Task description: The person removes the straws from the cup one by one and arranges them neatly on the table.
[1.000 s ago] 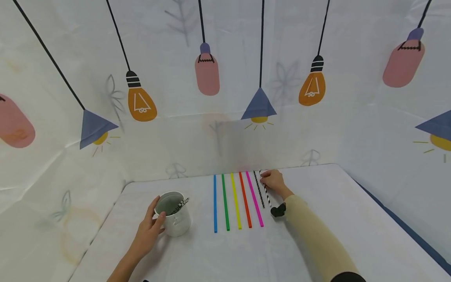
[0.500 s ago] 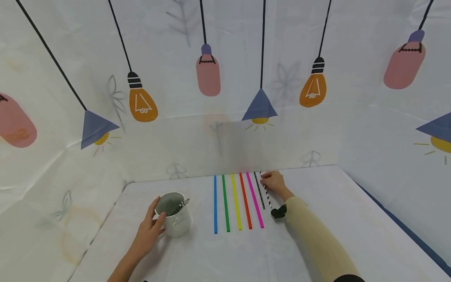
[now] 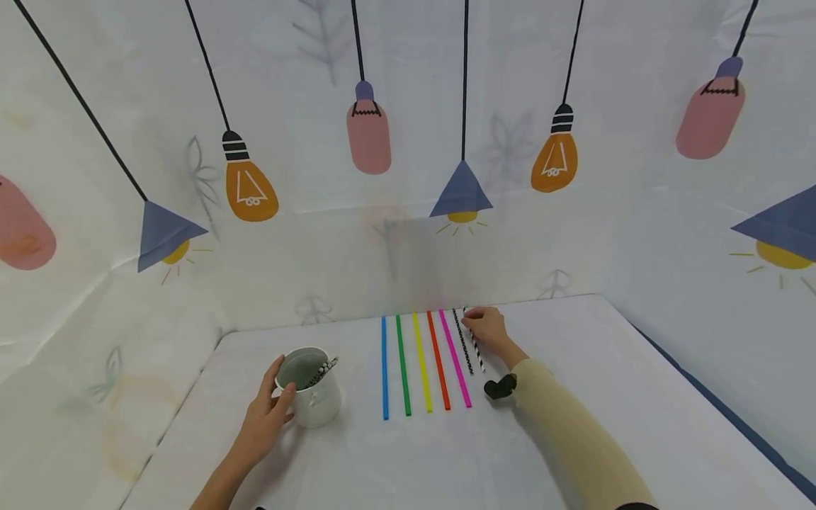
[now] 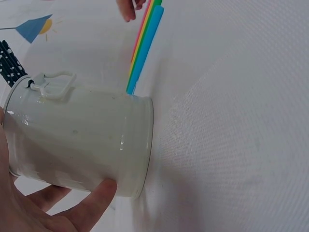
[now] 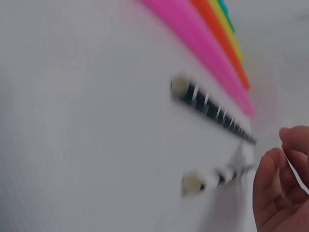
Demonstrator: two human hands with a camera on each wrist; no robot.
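Note:
My left hand (image 3: 264, 414) grips the side of a small white bucket (image 3: 325, 402), its fingers spread round the wall. Dotted black-and-white straws (image 4: 10, 64) lean out over the bucket's rim. At the far end of a row, my right hand (image 3: 489, 329) pinches a black-and-white striped straw (image 3: 478, 352) near its top, partly covering it. To its left lie a black patterned straw (image 3: 463, 343), then pink (image 3: 455, 361), red-orange (image 3: 438, 361), yellow (image 3: 423, 365), green (image 3: 404, 368) and blue (image 3: 384, 372) straws, roughly parallel.
The white-covered table (image 3: 382, 467) meets a white sheet wall (image 3: 408, 262) printed with hanging lamps, close behind the straws' far ends. A dark heart-shaped item (image 3: 500, 387) hangs by the right sleeve (image 3: 567, 425), low over the table.
The whole head view has shifted slightly left. My right hand has edged a little toward the straw's far end. My left hand keeps its grip on the bucket.

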